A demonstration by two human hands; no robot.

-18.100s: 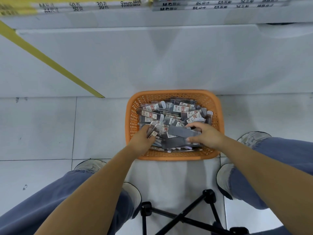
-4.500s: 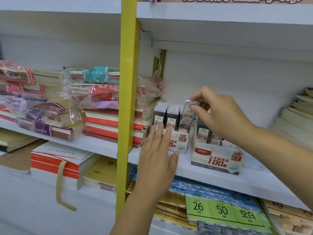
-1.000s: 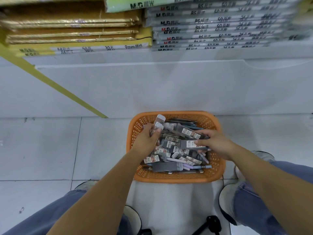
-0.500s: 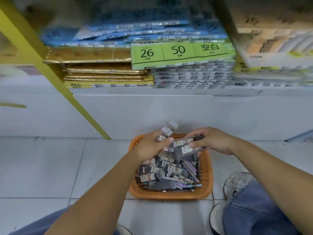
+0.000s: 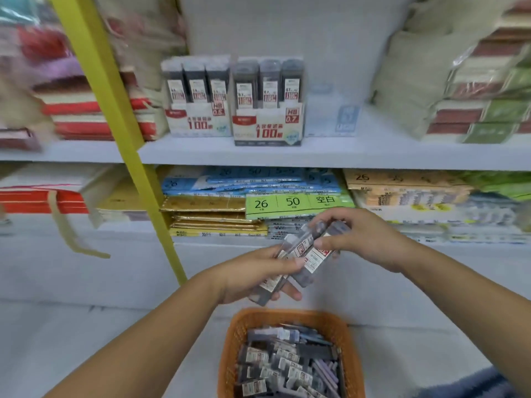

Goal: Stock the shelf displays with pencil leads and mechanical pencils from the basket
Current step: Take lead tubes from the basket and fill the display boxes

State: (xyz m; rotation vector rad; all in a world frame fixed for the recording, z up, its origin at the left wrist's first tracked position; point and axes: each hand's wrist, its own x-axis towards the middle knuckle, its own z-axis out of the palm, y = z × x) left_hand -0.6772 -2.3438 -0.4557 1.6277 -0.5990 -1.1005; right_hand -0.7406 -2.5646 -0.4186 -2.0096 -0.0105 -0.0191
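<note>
Moved: since half a second ago you have raised both hands and the lead cases [image 5: 304, 255] clear of the basket [image 5: 238, 331], and your view has tipped up to take in the shelf.
Left hand [image 5: 253, 278]: your forearm reaches in from the lower left. The palm is turned up and inward, the thumb lies across the top of the cases, and the fingers curl beneath them, with the tips showing under the lower end.
Right hand [image 5: 365, 239]: your forearm comes in from the right with the back of the hand up. The thumb presses the near side of the cases and the fingers curl over their upper end, pinching them.
Lead cases: a small bundle held between your two hands, tilted from lower left to upper right. Blur hides how many there are and which hand holds which.
Basket: on the floor directly below your hands, orange, with more labelled cases and some pale purple pencils lying in it.
Display boxes [image 5: 267, 127]: two stand side by side on the white shelf [image 5: 373, 156], well above your hands. The left one is marked 0.5 and the right one 0.7, each with three cases standing upright in front.
Surroundings: a yellow post [image 5: 115, 110] slants down at the left. Stacked paper goods sit under the shelf, one with a green label [image 5: 290, 202] just behind your right hand.
</note>
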